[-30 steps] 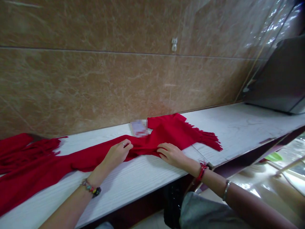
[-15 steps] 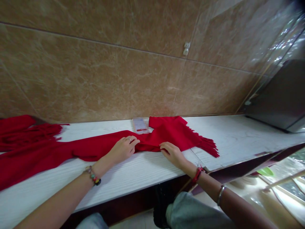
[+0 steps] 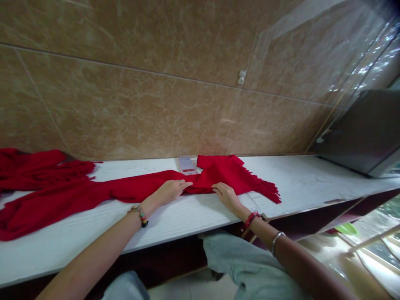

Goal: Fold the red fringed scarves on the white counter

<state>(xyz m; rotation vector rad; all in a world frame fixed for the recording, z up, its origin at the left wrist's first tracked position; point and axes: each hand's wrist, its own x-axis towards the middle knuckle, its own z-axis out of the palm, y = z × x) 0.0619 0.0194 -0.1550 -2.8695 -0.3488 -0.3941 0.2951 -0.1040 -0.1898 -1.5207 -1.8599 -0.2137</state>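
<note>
Red fringed scarf lay lengthwise along the white bench, beneath or against both hands. Left hand rested over the scarf's narrowed middle, fingers extended together; could not tell whether it gripped any cloth. Right hand touched the scarf's near edge, just beside its spread, fringed end, fingers bent; a pinch could not be confirmed. Flat clear-edged case sat just beyond the scarf's middle. Bunched red fringed cloth lay by the scarf's other end; whether joined, unclear.
</note>
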